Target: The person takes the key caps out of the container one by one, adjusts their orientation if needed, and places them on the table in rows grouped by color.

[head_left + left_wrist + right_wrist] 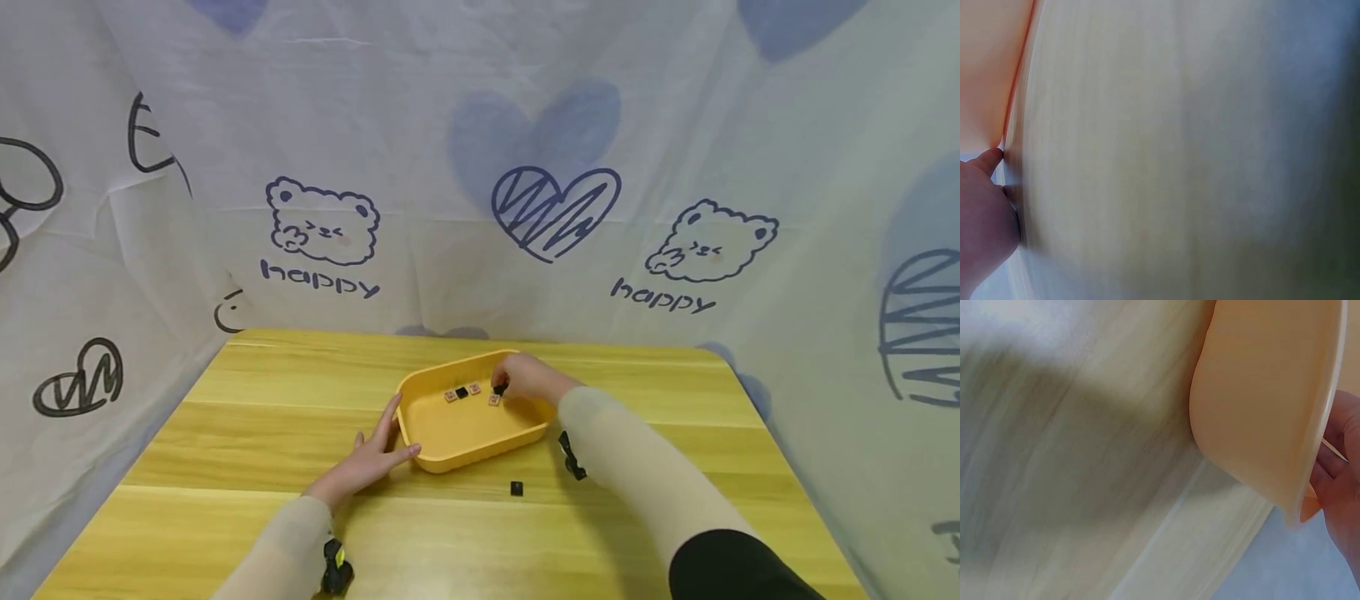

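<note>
A shallow yellow tray [453, 432] sits on the table, its near side facing me. My left hand [363, 467] rests against the tray's left end, with thumb and fingers spread along its outside. Inside the tray, my right hand [527, 379] reaches over the far right wall and pinches a small black square piece [500, 388] at its fingertips. Just below those fingertips lies a light square piece [494, 400] with a reddish mark. Farther left on the tray floor are another light piece [451, 396], a black piece [462, 392] and a third light piece [475, 388].
On the wood-grain table [420, 533], in front of the tray, lies one more small black square piece [517, 488]. A white cloth [420, 125] with printed hearts and bears hangs behind the table and down both sides.
</note>
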Available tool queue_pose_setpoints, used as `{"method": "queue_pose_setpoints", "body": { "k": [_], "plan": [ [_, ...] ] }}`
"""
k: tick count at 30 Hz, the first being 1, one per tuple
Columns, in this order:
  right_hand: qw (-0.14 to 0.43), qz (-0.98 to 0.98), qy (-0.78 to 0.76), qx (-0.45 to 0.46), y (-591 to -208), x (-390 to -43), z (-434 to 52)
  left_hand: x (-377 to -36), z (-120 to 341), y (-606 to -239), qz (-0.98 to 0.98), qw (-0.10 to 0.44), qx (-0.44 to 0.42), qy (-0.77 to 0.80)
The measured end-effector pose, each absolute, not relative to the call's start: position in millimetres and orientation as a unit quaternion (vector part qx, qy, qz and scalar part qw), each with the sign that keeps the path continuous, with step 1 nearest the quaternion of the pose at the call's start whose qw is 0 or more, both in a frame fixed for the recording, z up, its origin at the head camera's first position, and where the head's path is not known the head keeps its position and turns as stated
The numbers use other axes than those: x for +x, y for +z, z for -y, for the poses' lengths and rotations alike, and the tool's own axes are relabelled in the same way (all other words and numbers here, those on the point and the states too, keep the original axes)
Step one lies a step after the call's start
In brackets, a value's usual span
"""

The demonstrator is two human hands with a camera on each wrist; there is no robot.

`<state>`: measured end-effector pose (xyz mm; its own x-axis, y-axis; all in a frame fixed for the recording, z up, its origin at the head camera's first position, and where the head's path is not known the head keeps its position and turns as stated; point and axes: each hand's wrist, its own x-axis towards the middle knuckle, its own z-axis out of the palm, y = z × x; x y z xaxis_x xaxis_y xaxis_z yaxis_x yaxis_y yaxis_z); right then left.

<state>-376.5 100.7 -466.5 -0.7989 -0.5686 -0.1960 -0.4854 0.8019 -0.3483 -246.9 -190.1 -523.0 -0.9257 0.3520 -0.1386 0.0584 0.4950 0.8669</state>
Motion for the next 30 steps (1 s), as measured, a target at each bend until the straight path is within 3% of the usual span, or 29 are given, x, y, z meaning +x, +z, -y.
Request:
{"method": "queue_pose_setpoints", "body": {
  "k": [30],
  "plan": [
    [0.149,-0.933,-0.074,-0.319,-468.3,-373.3,-107.8,-250.3,190.3,-527.6,-0.854,0.149,0.124,0.483]
  ]
}}
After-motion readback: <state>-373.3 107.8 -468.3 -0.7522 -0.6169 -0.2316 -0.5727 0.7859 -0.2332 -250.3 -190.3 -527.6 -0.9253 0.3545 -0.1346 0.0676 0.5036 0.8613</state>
